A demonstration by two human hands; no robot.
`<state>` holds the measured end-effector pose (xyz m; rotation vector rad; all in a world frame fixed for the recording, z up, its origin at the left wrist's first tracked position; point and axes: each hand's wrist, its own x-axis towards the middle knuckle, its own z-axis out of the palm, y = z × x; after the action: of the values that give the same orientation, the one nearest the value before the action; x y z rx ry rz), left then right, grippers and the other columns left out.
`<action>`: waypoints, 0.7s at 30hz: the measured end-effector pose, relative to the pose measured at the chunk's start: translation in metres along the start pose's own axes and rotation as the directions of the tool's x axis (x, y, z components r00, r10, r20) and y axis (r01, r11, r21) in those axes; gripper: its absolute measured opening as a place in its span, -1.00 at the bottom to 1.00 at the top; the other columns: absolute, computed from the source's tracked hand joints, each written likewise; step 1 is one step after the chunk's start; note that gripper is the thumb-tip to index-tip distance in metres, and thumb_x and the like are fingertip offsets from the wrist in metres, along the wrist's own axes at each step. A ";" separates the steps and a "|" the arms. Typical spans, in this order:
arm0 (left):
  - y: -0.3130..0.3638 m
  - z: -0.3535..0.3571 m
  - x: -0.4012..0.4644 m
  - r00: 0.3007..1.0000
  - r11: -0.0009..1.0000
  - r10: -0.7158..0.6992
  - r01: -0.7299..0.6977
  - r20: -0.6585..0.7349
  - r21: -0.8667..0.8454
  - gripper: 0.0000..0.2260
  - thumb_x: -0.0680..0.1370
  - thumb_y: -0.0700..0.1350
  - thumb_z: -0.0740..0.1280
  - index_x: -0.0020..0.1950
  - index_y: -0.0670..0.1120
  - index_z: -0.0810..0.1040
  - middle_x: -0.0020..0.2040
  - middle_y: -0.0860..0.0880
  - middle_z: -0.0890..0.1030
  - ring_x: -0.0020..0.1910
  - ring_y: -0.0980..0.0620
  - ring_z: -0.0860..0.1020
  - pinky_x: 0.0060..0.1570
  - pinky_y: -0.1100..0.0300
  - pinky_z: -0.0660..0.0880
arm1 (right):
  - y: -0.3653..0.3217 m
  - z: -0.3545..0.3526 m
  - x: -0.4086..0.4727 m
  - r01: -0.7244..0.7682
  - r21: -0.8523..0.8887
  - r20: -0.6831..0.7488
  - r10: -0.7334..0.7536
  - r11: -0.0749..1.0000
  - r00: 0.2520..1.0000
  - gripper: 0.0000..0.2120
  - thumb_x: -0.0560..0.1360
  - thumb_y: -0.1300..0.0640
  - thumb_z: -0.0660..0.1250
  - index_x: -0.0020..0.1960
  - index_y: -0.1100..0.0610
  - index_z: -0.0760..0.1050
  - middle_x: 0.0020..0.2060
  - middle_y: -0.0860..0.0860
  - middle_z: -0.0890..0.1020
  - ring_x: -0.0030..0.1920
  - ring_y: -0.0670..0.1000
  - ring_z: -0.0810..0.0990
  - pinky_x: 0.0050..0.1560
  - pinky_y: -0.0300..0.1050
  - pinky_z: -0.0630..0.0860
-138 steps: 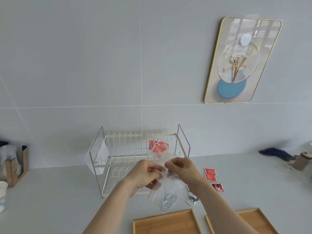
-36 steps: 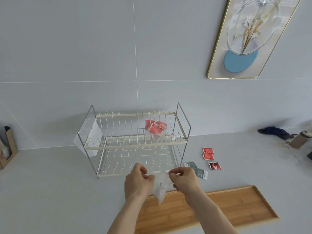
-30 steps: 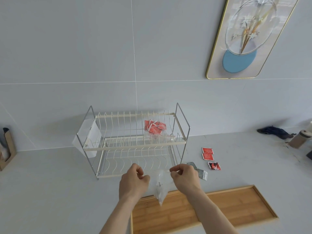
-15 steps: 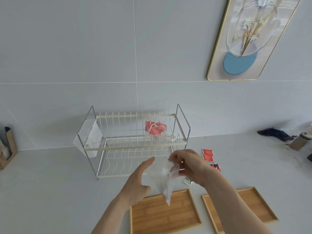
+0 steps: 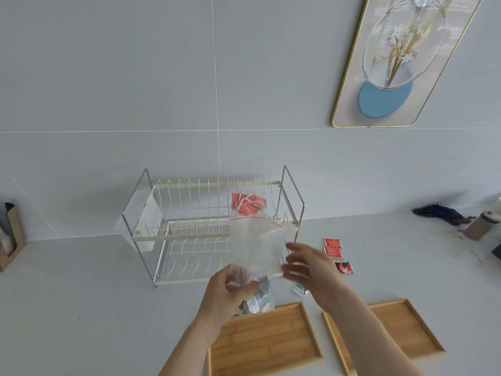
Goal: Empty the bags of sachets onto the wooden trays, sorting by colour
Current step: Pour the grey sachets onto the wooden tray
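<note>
My left hand (image 5: 230, 291) grips the lower end of a clear zip bag (image 5: 257, 248), whose red-lined mouth points up in front of the rack. Grey sachets (image 5: 260, 297) sit bunched in the bag by my left fingers. My right hand (image 5: 306, 267) is beside the bag's right edge with its fingers spread. Two bare wooden trays lie below: the left tray (image 5: 271, 346) and the right tray (image 5: 406, 329). A bag of red sachets (image 5: 248, 204) rests on the rack's upper tier. Loose red sachets (image 5: 333, 248) and one grey sachet (image 5: 300, 289) lie on the counter.
A white wire dish rack (image 5: 189, 240) stands against the wall, with an empty clear bag (image 5: 141, 221) hanging at its left end. A dark cloth (image 5: 439, 213) and a jar (image 5: 479, 226) are at far right. A wooden holder (image 5: 13, 240) is at far left.
The bag hung down from my right hand half a second ago. Now my left hand holds its lower end, the mouth points up, and my right hand has let go.
</note>
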<state>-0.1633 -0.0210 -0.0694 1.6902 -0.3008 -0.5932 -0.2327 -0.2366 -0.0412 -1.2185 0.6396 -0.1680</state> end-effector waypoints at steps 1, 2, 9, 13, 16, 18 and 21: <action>-0.001 0.000 0.000 0.999 0.999 -0.023 0.022 -0.024 -0.041 -0.82 0.41 -0.12 0.58 -0.18 -0.06 0.59 -0.26 0.00 0.69 -0.34 0.09 0.68 -0.43 0.22 0.54 | 0.012 -0.004 -0.003 -0.041 -0.091 0.002 0.041 0.995 0.999 -0.73 0.57 0.33 0.23 0.15 0.18 0.65 -0.03 0.21 0.68 -0.12 0.15 0.74 -0.11 0.00 0.69; -0.002 0.001 -0.001 0.998 0.996 -0.046 0.043 -0.046 -0.074 -0.78 0.42 -0.11 0.58 -0.13 -0.12 0.57 -0.19 -0.08 0.72 -0.28 0.04 0.71 -0.41 0.17 0.57 | 0.024 -0.008 -0.007 -0.074 -0.164 0.016 0.078 0.984 0.997 -0.67 0.55 0.39 0.21 0.20 0.18 0.62 0.02 0.22 0.69 -0.10 0.15 0.74 -0.10 0.01 0.69; -0.014 0.022 -0.005 0.971 0.931 -0.184 0.123 -0.152 -0.343 -0.64 0.41 -0.11 0.58 0.07 -0.24 0.56 -0.04 -0.23 0.73 -0.11 -0.20 0.72 -0.24 0.04 0.62 | 0.080 0.002 -0.030 -0.238 -0.105 0.290 0.259 0.966 0.921 -0.61 0.34 0.33 0.60 0.14 0.29 0.63 0.10 0.25 0.71 0.20 0.32 0.65 0.10 0.24 0.65; -0.021 0.033 -0.010 0.967 0.905 -0.220 0.152 -0.130 -0.397 -0.54 0.29 0.01 0.64 -0.02 -0.21 0.54 -0.11 -0.21 0.70 -0.14 -0.17 0.70 -0.13 0.00 0.63 | 0.093 0.012 -0.031 -0.193 0.072 0.222 0.173 0.979 0.960 -0.60 0.40 0.19 0.57 0.15 0.33 0.57 0.14 0.29 0.69 0.22 0.28 0.65 0.21 0.22 0.61; -0.028 0.034 -0.012 0.969 0.919 -0.215 0.159 -0.121 -0.362 -0.46 0.21 0.07 0.64 0.04 -0.19 0.60 0.00 -0.21 0.73 0.06 -0.22 0.69 0.25 -0.21 0.53 | 0.096 0.010 -0.030 -0.172 0.142 0.199 0.143 0.975 0.970 -0.65 0.52 0.20 0.45 0.22 0.37 0.49 0.12 0.27 0.70 0.19 0.26 0.66 0.24 0.21 0.59; -0.034 0.029 -0.014 0.965 0.910 -0.229 0.164 -0.132 -0.382 -0.36 0.14 0.10 0.64 0.10 -0.14 0.58 0.02 -0.20 0.73 0.10 -0.19 0.68 0.27 -0.19 0.53 | 0.096 0.007 -0.026 -0.168 0.174 0.148 0.142 0.970 0.979 -0.68 0.58 0.25 0.35 0.26 0.40 0.46 0.11 0.30 0.69 0.12 0.26 0.69 0.15 0.21 0.62; -0.042 0.018 -0.018 0.954 0.887 -0.271 0.196 -0.129 -0.418 -0.18 0.10 0.12 0.71 0.28 -0.03 0.49 0.05 -0.09 0.75 0.10 -0.07 0.70 0.26 -0.04 0.54 | 0.087 -0.001 -0.023 -0.160 0.193 0.065 0.150 0.968 0.987 -0.77 0.59 0.28 0.30 0.22 0.35 0.48 0.09 0.34 0.69 0.08 0.31 0.71 0.05 0.26 0.64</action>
<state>-0.1933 -0.0185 -0.1085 1.3744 0.1578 -0.6228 -0.2709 -0.1957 -0.1124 -0.9743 0.6560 -0.0675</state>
